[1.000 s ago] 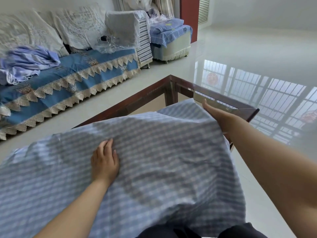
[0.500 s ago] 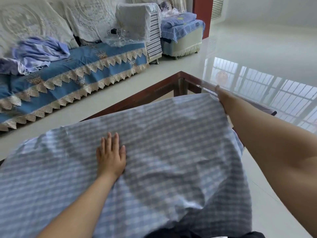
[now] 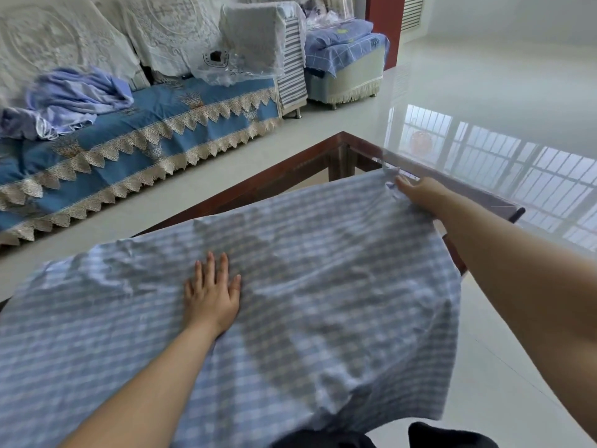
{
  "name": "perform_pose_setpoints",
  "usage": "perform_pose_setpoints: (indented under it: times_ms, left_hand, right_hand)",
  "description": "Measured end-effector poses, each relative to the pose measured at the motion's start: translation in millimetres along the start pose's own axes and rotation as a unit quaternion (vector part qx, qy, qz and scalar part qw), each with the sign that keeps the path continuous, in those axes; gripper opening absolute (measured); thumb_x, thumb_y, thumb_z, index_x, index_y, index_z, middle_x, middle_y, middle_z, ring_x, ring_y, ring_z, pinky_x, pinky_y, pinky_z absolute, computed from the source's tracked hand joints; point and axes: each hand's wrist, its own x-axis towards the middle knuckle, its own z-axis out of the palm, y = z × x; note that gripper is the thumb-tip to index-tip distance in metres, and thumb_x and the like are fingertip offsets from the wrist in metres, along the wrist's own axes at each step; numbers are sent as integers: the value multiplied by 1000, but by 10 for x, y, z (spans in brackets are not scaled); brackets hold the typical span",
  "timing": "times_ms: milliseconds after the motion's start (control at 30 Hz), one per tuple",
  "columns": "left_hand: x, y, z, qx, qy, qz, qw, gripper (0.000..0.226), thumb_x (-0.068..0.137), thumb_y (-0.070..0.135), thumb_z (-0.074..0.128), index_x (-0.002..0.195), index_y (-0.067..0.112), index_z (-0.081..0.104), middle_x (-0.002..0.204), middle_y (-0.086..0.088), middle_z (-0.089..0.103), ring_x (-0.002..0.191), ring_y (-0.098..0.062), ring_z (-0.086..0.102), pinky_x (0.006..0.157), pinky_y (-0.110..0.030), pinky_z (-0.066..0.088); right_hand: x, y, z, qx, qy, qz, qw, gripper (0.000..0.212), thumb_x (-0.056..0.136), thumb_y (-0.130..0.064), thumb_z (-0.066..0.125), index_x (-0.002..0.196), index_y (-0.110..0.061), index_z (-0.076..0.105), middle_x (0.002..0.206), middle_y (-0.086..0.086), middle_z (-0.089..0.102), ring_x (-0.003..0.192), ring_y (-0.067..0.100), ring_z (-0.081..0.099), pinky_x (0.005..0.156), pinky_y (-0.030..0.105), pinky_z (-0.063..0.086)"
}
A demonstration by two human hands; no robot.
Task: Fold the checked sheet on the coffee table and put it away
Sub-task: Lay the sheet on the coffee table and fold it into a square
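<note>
Sofa (image 3: 168, 124): seen along the far left, draped in a blue cover with cream lace trim; a crumpled lilac cloth (image 3: 74, 98) is heaped on its seat, and a clear plastic bag (image 3: 232, 67) is propped against the lace-covered back cushions.
Checked sheet (image 3: 307, 279): spread over most of the coffee table, blue and white, its near right edge draped off the table's side towards the floor.
Coffee table (image 3: 326, 153): dark wood frame with a glass top, only the far corner and right rim left uncovered.
Footstool (image 3: 347, 80): stood beyond the sofa's end, topped with folded blue checked bedding.
Left hand (image 3: 211, 295): laid flat on the middle of the sheet, fingers straight and slightly spread, nothing gripped.
Right hand (image 3: 420, 192): stretched out to the sheet's far right corner, where the cloth is bunched at its fingertips; a pinch on that corner is suggested, though the fingers are largely hidden.
</note>
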Motion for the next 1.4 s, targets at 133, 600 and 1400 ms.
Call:
perform_pose_setpoints:
  times_ms: [133, 600, 1400]
  left_hand:
    - [11, 29, -13, 25, -30, -6, 999, 62, 98, 53, 10, 153, 27, -4, 161, 1, -13, 148, -24, -10, 119, -47, 1]
    - [18, 2291, -1351, 6, 113, 502, 858, 42, 90, 23, 50, 129, 38, 51, 146, 5, 34, 135, -19, 26, 108, -45, 31]
    - [-483, 2107, -1932, 109, 134, 210, 962, 67, 85, 10, 53, 141, 29, 21, 102, -14, 63, 88, -35, 60, 63, -37, 39]
  right_hand:
    - [-287, 471, 23, 73, -57, 29, 995, 70, 80, -65, 57, 111, -2, 64, 107, 14, 66, 98, 32, 64, 90, 41, 52]
    - [-1623, -43, 431, -146, 39, -376, 914, 29, 97, -30, 42, 120, -23, 59, 112, 5, 63, 94, 31, 61, 62, 32, 38]
    - [-1038, 514, 56, 169, 146, -122, 967, 21, 92, -37, 56, 81, -19, 58, 71, -1, 67, 50, 12, 66, 62, 32, 51]
